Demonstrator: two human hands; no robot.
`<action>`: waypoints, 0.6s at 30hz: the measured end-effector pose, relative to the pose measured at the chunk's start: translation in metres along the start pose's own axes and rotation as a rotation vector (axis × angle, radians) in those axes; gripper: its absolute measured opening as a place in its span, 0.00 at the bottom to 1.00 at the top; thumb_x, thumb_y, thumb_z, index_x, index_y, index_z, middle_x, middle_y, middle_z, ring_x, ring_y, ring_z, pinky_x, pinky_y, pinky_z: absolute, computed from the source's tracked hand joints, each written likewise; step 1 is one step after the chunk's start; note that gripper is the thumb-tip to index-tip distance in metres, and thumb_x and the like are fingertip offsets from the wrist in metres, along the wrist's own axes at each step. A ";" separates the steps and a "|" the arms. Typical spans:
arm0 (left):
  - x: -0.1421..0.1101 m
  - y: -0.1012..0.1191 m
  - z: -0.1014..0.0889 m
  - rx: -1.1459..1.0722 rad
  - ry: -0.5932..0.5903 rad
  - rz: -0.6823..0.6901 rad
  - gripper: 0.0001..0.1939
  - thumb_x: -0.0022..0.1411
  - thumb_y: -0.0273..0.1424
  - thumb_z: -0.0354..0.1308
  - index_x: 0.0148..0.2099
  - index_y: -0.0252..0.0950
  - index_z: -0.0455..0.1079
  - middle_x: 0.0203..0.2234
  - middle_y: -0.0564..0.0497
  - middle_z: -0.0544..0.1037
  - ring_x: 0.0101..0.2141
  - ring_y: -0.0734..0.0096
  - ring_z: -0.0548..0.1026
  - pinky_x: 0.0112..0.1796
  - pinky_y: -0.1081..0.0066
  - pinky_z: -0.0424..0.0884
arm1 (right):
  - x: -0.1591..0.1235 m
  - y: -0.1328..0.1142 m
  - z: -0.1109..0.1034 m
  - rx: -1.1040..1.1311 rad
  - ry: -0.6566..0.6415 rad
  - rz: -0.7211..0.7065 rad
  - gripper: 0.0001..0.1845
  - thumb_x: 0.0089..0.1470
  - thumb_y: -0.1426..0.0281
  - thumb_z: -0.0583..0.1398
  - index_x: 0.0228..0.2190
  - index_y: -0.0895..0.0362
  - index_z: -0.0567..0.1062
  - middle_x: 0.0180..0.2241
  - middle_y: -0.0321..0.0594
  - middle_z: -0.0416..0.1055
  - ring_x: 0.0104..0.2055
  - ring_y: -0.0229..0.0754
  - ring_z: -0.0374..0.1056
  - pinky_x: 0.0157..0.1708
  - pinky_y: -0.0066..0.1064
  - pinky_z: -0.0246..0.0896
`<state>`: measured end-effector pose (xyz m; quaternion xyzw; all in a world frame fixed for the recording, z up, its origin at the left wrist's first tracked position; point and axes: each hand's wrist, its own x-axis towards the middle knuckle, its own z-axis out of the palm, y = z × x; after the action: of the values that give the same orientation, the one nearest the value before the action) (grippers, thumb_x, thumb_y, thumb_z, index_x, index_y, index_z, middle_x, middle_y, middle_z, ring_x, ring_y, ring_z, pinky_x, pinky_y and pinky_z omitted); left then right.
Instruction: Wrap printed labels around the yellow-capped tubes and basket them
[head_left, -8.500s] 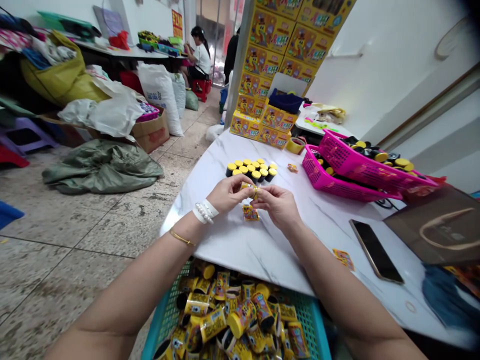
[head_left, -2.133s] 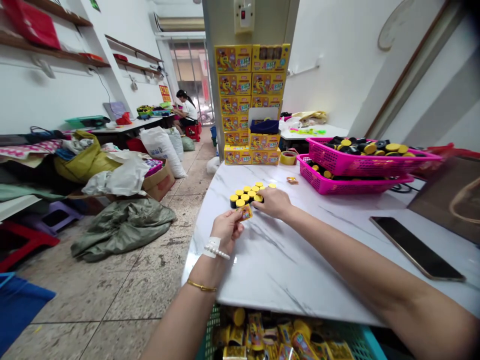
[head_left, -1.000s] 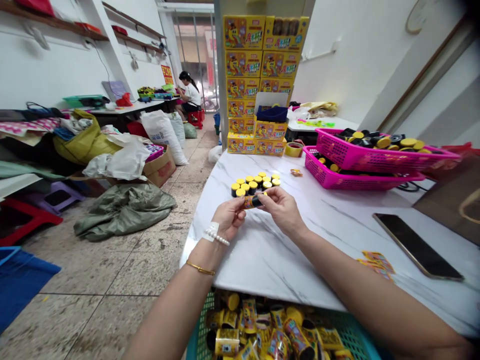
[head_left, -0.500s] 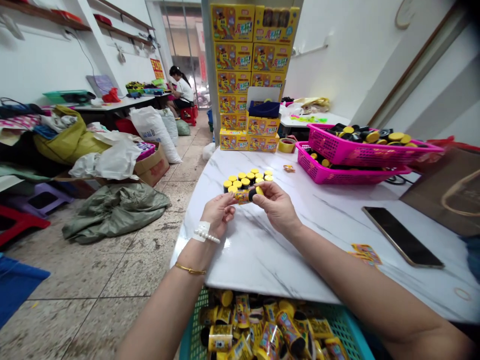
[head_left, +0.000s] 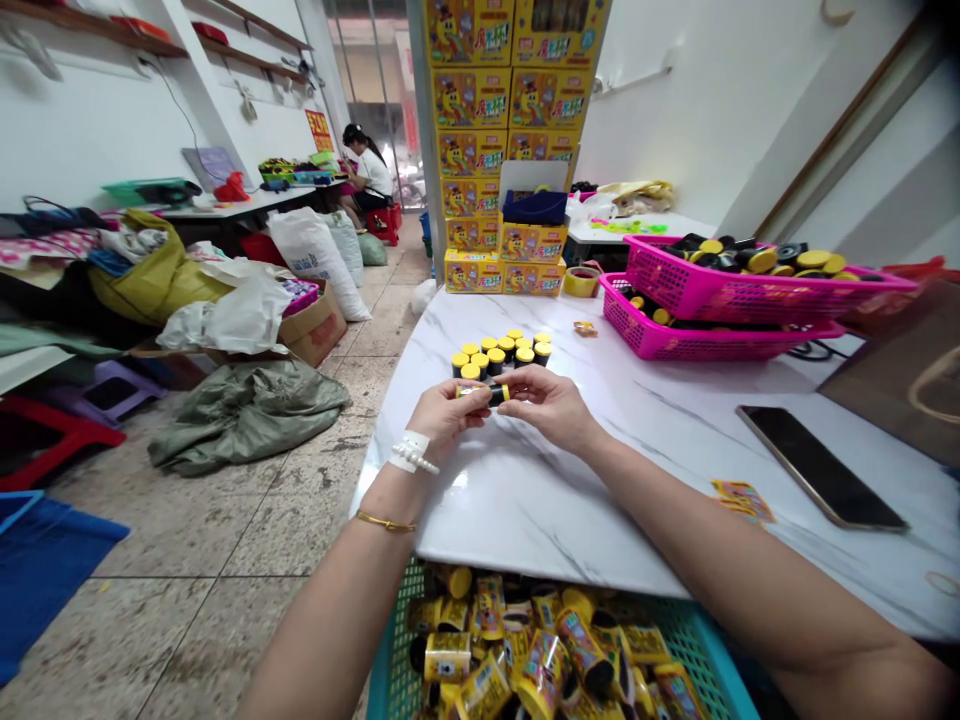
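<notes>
My left hand (head_left: 444,412) and my right hand (head_left: 550,403) meet over the white marble table (head_left: 570,470). Together they pinch a small black cylinder with a yellow cap (head_left: 491,393), lying sideways between the fingertips, with a yellow wrapper at its left end. Just beyond the hands stands a cluster of several black, yellow-capped cylinders (head_left: 501,354). Below the table's near edge, a teal basket (head_left: 390,675) holds several wrapped yellow cylinders.
Two stacked pink baskets (head_left: 720,310) with black and yellow caps stand at the right. A phone (head_left: 821,466) and loose yellow wrappers (head_left: 742,498) lie on the table. Yellow cartons (head_left: 517,140) are stacked behind, with a tape roll (head_left: 581,281). A person (head_left: 367,180) sits far back; bags crowd the floor at left.
My right hand picked a black cylinder from the cluster and brought it to the wrapper in my left hand. Both hands now hold it a little lower and closer together.
</notes>
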<state>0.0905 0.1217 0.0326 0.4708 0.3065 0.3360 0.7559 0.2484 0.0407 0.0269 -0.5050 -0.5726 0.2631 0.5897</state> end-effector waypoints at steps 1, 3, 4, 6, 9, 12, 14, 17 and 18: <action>-0.001 -0.001 0.001 0.006 -0.020 0.000 0.22 0.38 0.34 0.79 0.34 0.29 0.75 0.20 0.49 0.76 0.21 0.74 0.74 0.23 0.75 0.68 | -0.001 -0.001 0.001 -0.026 -0.007 -0.037 0.15 0.46 0.67 0.70 0.40 0.51 0.82 0.38 0.40 0.75 0.38 0.43 0.71 0.43 0.40 0.70; -0.002 -0.001 0.003 0.000 -0.050 -0.014 0.22 0.39 0.35 0.78 0.33 0.29 0.75 0.21 0.50 0.76 0.21 0.76 0.73 0.23 0.77 0.68 | -0.003 -0.002 0.004 -0.116 0.005 -0.129 0.14 0.47 0.68 0.70 0.39 0.50 0.82 0.38 0.40 0.75 0.40 0.44 0.71 0.43 0.40 0.70; -0.003 0.000 0.003 -0.010 -0.058 -0.034 0.22 0.40 0.37 0.78 0.34 0.30 0.75 0.22 0.49 0.77 0.21 0.76 0.73 0.22 0.77 0.68 | -0.004 -0.001 0.005 -0.160 0.019 -0.164 0.13 0.48 0.68 0.69 0.39 0.49 0.82 0.38 0.39 0.75 0.40 0.44 0.70 0.44 0.40 0.69; -0.004 0.002 0.004 -0.035 -0.061 -0.104 0.21 0.45 0.41 0.75 0.36 0.31 0.76 0.25 0.48 0.78 0.22 0.73 0.75 0.21 0.76 0.68 | -0.004 0.002 0.005 -0.214 0.052 -0.196 0.14 0.48 0.70 0.69 0.40 0.49 0.81 0.37 0.38 0.75 0.40 0.44 0.70 0.44 0.40 0.69; -0.004 0.004 0.001 -0.024 -0.028 -0.172 0.18 0.50 0.39 0.72 0.39 0.32 0.76 0.30 0.45 0.80 0.21 0.72 0.75 0.19 0.76 0.67 | -0.003 0.007 0.001 -0.199 0.058 -0.160 0.17 0.48 0.71 0.69 0.43 0.49 0.80 0.38 0.38 0.76 0.37 0.42 0.71 0.43 0.40 0.71; -0.002 0.005 -0.002 0.004 -0.009 -0.130 0.13 0.49 0.30 0.73 0.35 0.29 0.76 0.28 0.44 0.80 0.20 0.77 0.72 0.19 0.79 0.65 | -0.001 0.009 -0.004 -0.160 0.010 -0.097 0.17 0.47 0.69 0.69 0.42 0.50 0.81 0.40 0.39 0.75 0.39 0.42 0.73 0.42 0.39 0.75; -0.001 0.004 -0.004 -0.007 0.001 -0.102 0.13 0.48 0.29 0.74 0.33 0.28 0.76 0.28 0.43 0.80 0.20 0.78 0.72 0.19 0.79 0.65 | -0.001 0.008 -0.006 -0.136 0.014 -0.077 0.16 0.47 0.68 0.69 0.40 0.50 0.82 0.43 0.40 0.74 0.41 0.43 0.73 0.42 0.39 0.76; 0.000 0.002 -0.004 -0.007 0.025 -0.095 0.14 0.46 0.29 0.75 0.34 0.29 0.77 0.28 0.43 0.80 0.22 0.76 0.74 0.21 0.78 0.65 | -0.003 0.004 -0.006 -0.080 0.047 -0.035 0.17 0.46 0.68 0.70 0.41 0.51 0.82 0.43 0.41 0.76 0.42 0.44 0.75 0.46 0.42 0.76; 0.000 0.001 -0.003 0.008 0.024 -0.080 0.13 0.46 0.29 0.75 0.34 0.29 0.77 0.27 0.44 0.80 0.23 0.75 0.74 0.22 0.78 0.66 | -0.003 0.003 -0.006 -0.073 0.056 -0.011 0.17 0.45 0.68 0.71 0.41 0.52 0.82 0.41 0.40 0.77 0.41 0.44 0.75 0.47 0.43 0.76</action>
<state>0.0879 0.1231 0.0328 0.4573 0.3354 0.3098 0.7631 0.2546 0.0369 0.0242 -0.5302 -0.5679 0.2248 0.5881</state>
